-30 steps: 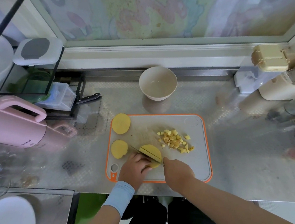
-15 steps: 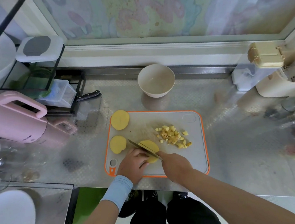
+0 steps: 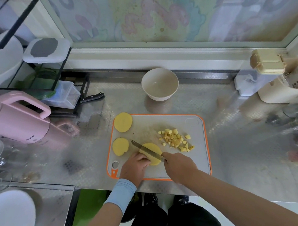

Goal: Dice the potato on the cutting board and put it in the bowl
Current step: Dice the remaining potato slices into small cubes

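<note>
Board layout: cutting board with an orange rim, bowl off the board at its 12 o'clock, holding no potato. Diced pile lies toward the board's 3 o'clock. Two uncut slices sit near the left edge, the larger slice at 10 o'clock and the smaller slice at 9. The working slab lies flat at about 6 o'clock. The left hand comes in from the slab's 7 o'clock, its curled fingers clamped on the near-left edge. The right hand sits at the slab's 4 o'clock, closed round the knife; the handle is hidden in the fist. Key relation: the blade's long axis runs 10 to 4 across the slab, with the left fingertips just beside it on the 7 o'clock side. Judgement: strip cuts under way, each one closing on those fingertips; crosscuts and the transfer to the bowl are not yet done.
</note>
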The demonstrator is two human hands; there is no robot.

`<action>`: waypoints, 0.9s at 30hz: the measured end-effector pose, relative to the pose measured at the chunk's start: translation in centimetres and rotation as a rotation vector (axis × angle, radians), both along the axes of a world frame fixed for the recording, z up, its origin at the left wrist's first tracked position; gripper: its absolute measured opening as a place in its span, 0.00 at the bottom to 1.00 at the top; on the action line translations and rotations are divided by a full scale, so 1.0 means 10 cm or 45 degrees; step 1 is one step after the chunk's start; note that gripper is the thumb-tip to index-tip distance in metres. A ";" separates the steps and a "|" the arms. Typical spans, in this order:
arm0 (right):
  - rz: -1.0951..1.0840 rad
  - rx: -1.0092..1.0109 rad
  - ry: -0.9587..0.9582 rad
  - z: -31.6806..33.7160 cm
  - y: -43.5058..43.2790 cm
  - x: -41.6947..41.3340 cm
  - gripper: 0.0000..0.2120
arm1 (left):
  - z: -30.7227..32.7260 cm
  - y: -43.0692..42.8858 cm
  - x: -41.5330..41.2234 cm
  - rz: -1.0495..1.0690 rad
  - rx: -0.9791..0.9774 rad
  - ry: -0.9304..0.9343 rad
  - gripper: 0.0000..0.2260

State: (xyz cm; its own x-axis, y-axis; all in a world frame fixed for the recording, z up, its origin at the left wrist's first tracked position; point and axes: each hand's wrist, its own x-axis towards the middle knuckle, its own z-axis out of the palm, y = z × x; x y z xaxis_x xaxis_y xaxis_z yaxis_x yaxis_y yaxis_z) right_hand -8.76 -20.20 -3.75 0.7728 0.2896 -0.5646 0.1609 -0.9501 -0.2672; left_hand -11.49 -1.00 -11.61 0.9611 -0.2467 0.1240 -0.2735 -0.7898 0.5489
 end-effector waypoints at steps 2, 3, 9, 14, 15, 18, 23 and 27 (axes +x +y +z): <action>0.028 -0.011 -0.027 0.04 0.02 -0.03 0.12 | 0.00 0.00 0.01 -0.007 0.011 -0.009 0.10; 0.050 -0.023 -0.033 0.06 0.04 -0.05 0.12 | -0.01 0.00 0.01 -0.012 0.014 -0.019 0.07; 0.094 -0.053 -0.037 0.13 0.08 -0.14 0.16 | -0.04 0.03 0.02 -0.017 0.045 -0.044 0.11; 0.088 -0.047 -0.016 0.16 0.10 -0.14 0.16 | -0.03 0.03 0.02 -0.012 0.050 -0.030 0.11; 0.081 -0.040 -0.002 0.16 0.10 -0.14 0.16 | -0.02 0.03 0.03 -0.012 0.050 -0.030 0.11; 0.066 -0.035 0.050 0.16 0.12 -0.10 0.16 | -0.03 0.03 0.03 -0.009 0.040 -0.015 0.11; 0.055 -0.070 0.114 0.12 0.16 -0.01 0.16 | -0.05 0.05 0.02 0.015 0.006 0.039 0.11; 0.040 -0.078 0.140 0.05 0.16 0.02 0.14 | -0.02 0.04 0.01 0.031 -0.004 0.024 0.10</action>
